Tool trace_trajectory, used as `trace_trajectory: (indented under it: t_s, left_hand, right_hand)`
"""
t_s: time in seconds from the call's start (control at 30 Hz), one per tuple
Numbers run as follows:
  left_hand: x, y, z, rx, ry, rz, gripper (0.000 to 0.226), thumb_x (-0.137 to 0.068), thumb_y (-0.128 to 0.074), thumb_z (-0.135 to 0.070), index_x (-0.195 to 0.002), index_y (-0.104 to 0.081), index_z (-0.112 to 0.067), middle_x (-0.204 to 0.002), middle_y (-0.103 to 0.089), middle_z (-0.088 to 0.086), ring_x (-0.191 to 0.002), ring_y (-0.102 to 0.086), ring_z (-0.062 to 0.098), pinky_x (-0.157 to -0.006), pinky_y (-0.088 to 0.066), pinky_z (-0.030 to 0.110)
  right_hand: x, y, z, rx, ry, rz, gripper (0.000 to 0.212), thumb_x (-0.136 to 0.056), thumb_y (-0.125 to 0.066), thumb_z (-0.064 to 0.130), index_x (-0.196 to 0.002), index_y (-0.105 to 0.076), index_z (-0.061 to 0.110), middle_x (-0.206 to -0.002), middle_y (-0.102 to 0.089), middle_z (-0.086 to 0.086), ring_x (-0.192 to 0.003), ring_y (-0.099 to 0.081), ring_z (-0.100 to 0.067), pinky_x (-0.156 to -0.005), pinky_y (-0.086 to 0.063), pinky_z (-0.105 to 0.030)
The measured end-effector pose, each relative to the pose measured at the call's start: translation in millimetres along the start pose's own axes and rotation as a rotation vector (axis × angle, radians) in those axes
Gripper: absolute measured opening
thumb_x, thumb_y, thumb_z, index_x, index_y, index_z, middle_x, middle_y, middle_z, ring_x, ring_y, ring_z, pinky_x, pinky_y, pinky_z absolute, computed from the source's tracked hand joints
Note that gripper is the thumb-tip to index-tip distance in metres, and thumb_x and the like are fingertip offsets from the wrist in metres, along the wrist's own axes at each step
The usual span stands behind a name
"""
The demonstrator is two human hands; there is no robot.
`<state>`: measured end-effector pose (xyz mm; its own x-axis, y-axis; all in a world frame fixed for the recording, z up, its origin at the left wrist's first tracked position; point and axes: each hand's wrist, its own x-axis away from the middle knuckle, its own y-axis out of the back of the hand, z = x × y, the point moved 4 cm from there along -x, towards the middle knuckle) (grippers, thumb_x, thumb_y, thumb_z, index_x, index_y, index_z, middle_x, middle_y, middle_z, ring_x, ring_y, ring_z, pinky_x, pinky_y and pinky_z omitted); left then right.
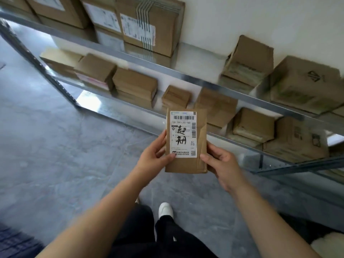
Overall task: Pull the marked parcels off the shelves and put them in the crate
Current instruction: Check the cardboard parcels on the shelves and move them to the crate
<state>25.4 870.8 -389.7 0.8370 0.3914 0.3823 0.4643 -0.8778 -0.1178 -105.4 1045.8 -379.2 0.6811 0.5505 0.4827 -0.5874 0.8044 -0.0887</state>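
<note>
Head view: both hands, left hand (154, 155) and right hand (221, 162), pinching marked parcel (186, 140) off shelf (186, 75); crate drop pending.

Grey concrete floor (55, 146) with pale scuffs, white wall (260, 19) behind the racking, black trousers (149, 239) at the lower edge, one white shoe (165, 210) on the floor, a dark blue ribbed surface (16, 243) in the lower left corner
</note>
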Motion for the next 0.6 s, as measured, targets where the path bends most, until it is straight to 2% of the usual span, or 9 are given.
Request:
trace_trajectory:
  t_s: [0.17, 0.27, 0.47, 0.6]
  left_hand:
    - [65, 57, 18, 0.069, -0.018, -0.163, 0.085, -0.076, -0.079, -0.019, -0.144, -0.034, -0.043, -0.146, -0.051, -0.003, -0.127, -0.056, 0.015, -0.105, -0.047, 0.042]
    - [112, 101, 37, 0.13, -0.033, -0.265, 0.081, -0.084, -0.072, -0.003, -0.145, -0.031, -0.038, -0.146, -0.05, 0.002, -0.124, -0.057, 0.014, -0.104, -0.048, 0.039]
    - [229, 187, 79, 0.218, -0.047, -0.461, 0.08, -0.087, -0.064, 0.006, -0.151, -0.028, -0.024, -0.147, -0.048, 0.005, -0.128, -0.054, 0.017, -0.105, -0.045, 0.033]
    - [317, 246, 111, 0.245, -0.066, -0.614, 0.081, -0.086, -0.064, 0.008, -0.152, -0.027, -0.021, -0.148, -0.047, 0.006, -0.129, -0.053, 0.018, -0.106, -0.044, 0.033]
  right_hand:
    - [15, -71, -22, 0.089, -0.018, 0.143, 0.054, -0.086, -0.064, -0.008, -0.137, -0.055, 0.007, -0.126, -0.067, -0.006, -0.119, -0.062, -0.022, -0.097, -0.053, -0.044]
    - [30, -125, -42, 0.14, -0.028, 0.206, 0.056, -0.084, -0.065, -0.009, -0.137, -0.055, 0.006, -0.126, -0.067, -0.007, -0.118, -0.063, -0.02, -0.095, -0.054, -0.042]
    - [78, -250, -91, 0.223, -0.084, 0.374, 0.055, -0.084, -0.063, -0.012, -0.136, -0.055, 0.003, -0.121, -0.07, -0.007, -0.114, -0.065, -0.02, -0.09, -0.057, -0.038]
    - [124, -340, -131, 0.269, -0.139, 0.523, 0.052, -0.085, -0.062, -0.012, -0.133, -0.058, 0.01, -0.12, -0.07, -0.004, -0.115, -0.065, -0.02, -0.087, -0.055, -0.036]
